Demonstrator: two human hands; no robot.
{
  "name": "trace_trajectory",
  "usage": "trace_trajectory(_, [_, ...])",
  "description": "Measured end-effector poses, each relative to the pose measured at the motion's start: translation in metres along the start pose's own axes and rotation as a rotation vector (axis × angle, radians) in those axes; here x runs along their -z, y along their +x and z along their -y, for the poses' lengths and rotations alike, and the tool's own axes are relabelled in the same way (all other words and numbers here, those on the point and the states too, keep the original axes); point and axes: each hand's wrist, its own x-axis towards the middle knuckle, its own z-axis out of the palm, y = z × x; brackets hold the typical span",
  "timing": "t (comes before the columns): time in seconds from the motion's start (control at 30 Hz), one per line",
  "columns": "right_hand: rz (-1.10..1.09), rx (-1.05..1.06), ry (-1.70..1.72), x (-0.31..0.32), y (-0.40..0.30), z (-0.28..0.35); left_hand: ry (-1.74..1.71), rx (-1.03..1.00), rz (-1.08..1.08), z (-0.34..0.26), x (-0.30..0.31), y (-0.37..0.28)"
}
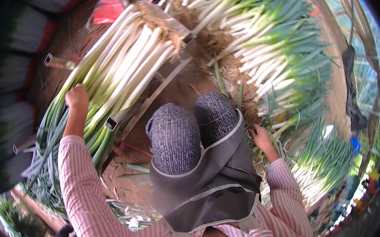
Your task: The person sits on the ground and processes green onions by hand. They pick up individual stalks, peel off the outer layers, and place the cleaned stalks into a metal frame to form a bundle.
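A bundle of long leeks or large green onions lies on a low metal frame at the left, roots against its far end bar. My left hand rests at the bundle's left side, fingers curled, where the white stems turn green; whether it grips a stalk cannot be told. My right hand is beside my right knee, near the roots and loose leaves at the edge of a large pile of the same vegetable. Its fingers are bent and partly hidden, so what it touches is unclear.
More leeks or green onions lie at the right. Red plastic bags are beyond the frame. Cut leaves litter the soil. My knees and a grey apron occupy the middle. White-and-red bundled forms line the far left.
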Motion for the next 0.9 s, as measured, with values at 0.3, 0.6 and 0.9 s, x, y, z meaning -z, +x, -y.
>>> trace_trajectory(0.3, [0.061,0.069,0.083,0.04,0.124,0.096,0.063,-0.137,-0.185,0.016,-0.005,-0.016])
trace_trajectory(0.6, [-0.061,0.109,0.787,0.028,0.332,0.198,0.061,-0.108,-0.201,0.005,0.009,-0.023])
trace_trajectory(0.9, [-0.078,0.168,0.924,-0.022,0.414,0.231,0.014,-0.06,-0.129,0.004,0.013,-0.02])
